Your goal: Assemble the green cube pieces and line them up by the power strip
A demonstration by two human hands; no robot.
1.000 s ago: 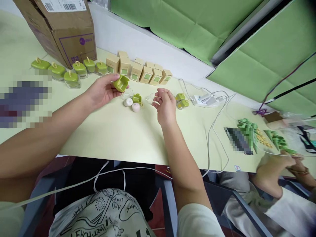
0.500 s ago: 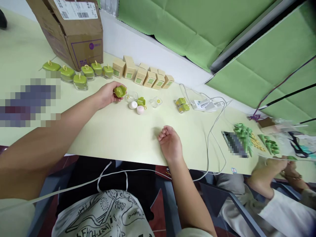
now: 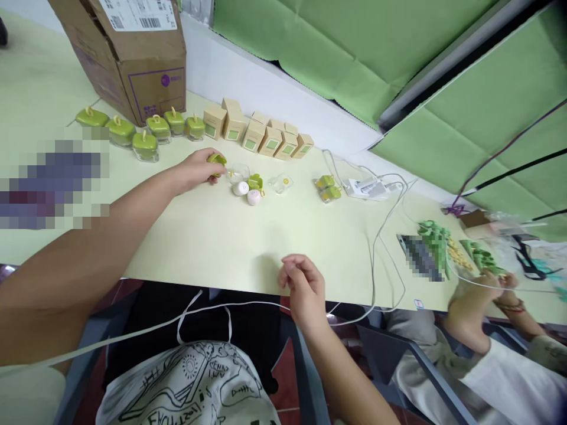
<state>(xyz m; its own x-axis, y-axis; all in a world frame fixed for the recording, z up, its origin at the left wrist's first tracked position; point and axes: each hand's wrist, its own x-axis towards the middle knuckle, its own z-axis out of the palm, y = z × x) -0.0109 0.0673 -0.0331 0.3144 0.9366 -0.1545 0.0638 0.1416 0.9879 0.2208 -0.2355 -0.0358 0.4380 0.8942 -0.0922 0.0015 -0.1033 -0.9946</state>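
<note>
My left hand (image 3: 201, 168) is shut on a green lid (image 3: 217, 159), tilted on its side just above the table. Right by its fingertips stands a clear container (image 3: 239, 173). Another green lid (image 3: 256, 182) lies beside it, with a white shaker (image 3: 241, 188) and a pale pink shaker (image 3: 254, 197) in front. A second clear container (image 3: 282, 183) rests further right. My right hand (image 3: 305, 289) hovers over the table's front edge, its fingers loosely curled and nothing in them.
Several green-lidded jars (image 3: 145, 146) stand at left before a large cardboard box (image 3: 153, 88). Small cartons (image 3: 252, 134) line the wall. Further right are a green-lidded pair (image 3: 328, 189), a power strip (image 3: 367, 188), trailing cables (image 3: 372, 265), a phone and another person's hands (image 3: 491, 280).
My left hand has turned the green lid from facing up to tilted on its side. My right hand has moved down toward the table edge and rolled from palm-up to thumb-up.
</note>
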